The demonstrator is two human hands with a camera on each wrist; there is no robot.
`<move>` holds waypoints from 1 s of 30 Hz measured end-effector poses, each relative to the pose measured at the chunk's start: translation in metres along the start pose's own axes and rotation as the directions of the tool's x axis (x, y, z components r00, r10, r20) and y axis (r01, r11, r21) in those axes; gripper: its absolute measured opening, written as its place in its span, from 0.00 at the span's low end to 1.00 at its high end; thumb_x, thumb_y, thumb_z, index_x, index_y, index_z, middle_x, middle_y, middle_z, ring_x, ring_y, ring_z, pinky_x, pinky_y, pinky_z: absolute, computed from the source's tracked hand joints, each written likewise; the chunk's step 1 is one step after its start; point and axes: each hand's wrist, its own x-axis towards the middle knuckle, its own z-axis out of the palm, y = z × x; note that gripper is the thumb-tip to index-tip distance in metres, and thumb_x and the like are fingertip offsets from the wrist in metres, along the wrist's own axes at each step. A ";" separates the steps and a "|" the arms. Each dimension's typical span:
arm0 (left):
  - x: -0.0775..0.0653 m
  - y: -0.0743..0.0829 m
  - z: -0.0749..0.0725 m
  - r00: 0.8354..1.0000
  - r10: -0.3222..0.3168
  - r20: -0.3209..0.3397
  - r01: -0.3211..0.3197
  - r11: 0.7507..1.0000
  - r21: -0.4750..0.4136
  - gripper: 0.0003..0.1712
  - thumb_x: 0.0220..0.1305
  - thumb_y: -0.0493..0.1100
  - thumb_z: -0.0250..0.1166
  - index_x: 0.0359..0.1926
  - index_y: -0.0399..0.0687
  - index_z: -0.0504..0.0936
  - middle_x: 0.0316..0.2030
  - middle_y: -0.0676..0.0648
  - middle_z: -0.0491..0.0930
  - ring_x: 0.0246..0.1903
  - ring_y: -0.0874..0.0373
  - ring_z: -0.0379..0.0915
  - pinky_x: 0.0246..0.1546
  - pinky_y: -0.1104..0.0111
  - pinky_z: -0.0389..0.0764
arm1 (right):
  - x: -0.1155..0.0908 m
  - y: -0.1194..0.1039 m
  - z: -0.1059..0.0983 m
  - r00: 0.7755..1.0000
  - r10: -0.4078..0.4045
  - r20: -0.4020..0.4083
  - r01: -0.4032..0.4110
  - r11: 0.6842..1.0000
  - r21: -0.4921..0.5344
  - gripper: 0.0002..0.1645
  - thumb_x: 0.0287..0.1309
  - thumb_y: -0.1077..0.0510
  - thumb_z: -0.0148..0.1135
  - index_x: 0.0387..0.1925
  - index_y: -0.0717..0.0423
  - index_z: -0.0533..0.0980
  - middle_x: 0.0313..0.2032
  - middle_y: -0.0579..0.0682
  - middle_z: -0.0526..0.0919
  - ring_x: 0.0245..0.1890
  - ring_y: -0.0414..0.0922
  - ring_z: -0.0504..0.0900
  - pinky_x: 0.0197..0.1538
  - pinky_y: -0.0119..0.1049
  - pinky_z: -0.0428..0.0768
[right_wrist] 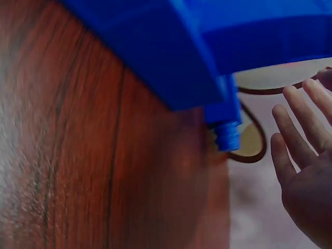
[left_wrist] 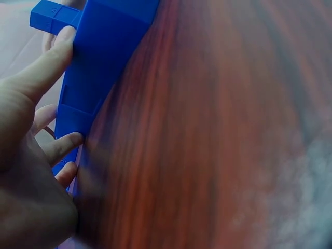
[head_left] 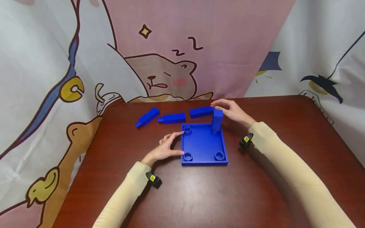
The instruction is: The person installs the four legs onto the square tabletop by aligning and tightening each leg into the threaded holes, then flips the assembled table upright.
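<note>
Left hand (head_left: 163, 151) spread — thumb and fingertips against left wall of blue tray (head_left: 202, 142), just to its right; tray cropped in left-wrist view. Upright post (head_left: 217, 119) in tray's far right corner, foot hard to make out. Beyond tray, lying: middle post (head_left: 174, 118), left post (head_left: 149, 116). Right hand (head_left: 235, 112) past tray corner, fingers extended — contact with right post (head_left: 200, 112) unclear, thumb hidden in right-wrist view.

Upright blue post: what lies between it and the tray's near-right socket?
In the head view, only bare tray floor separates post and socket.
</note>
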 end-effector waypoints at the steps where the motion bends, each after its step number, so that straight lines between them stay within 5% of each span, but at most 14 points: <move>1: 0.000 0.000 0.000 1.000 -0.003 0.001 0.003 1.000 0.001 0.48 0.54 0.54 0.73 0.73 0.62 0.58 0.70 0.52 0.58 0.67 0.43 0.43 0.58 0.44 0.48 | 0.002 -0.001 0.001 1.000 0.010 0.016 -0.010 1.000 -0.017 0.17 0.67 0.66 0.54 0.54 0.71 0.74 0.52 0.66 0.78 0.55 0.57 0.75 0.57 0.35 0.70; 8: -0.001 0.000 0.000 1.000 -0.015 0.002 0.015 1.000 0.005 0.48 0.54 0.54 0.73 0.73 0.63 0.58 0.70 0.53 0.57 0.67 0.45 0.43 0.58 0.46 0.49 | 0.010 0.004 0.004 0.996 0.083 0.043 -0.081 0.995 -0.050 0.18 0.67 0.62 0.56 0.55 0.66 0.76 0.54 0.64 0.77 0.57 0.55 0.73 0.61 0.54 0.65; 22: -0.001 0.001 0.002 1.000 -0.003 -0.004 0.003 1.000 0.011 0.48 0.55 0.53 0.73 0.72 0.61 0.59 0.70 0.51 0.58 0.67 0.45 0.42 0.59 0.45 0.47 | 0.021 0.020 0.009 0.986 0.080 0.144 -0.073 0.996 -0.051 0.27 0.66 0.64 0.55 0.64 0.71 0.65 0.60 0.69 0.70 0.63 0.63 0.65 0.62 0.58 0.61; 30: 0.000 -0.002 0.002 1.000 0.019 -0.014 -0.019 1.000 0.017 0.47 0.55 0.53 0.73 0.72 0.60 0.59 0.69 0.51 0.59 0.67 0.45 0.43 0.59 0.46 0.46 | 0.018 0.029 0.007 0.994 0.058 0.095 -0.057 0.998 -0.022 0.28 0.61 0.68 0.59 0.62 0.73 0.67 0.55 0.71 0.74 0.59 0.64 0.69 0.61 0.56 0.64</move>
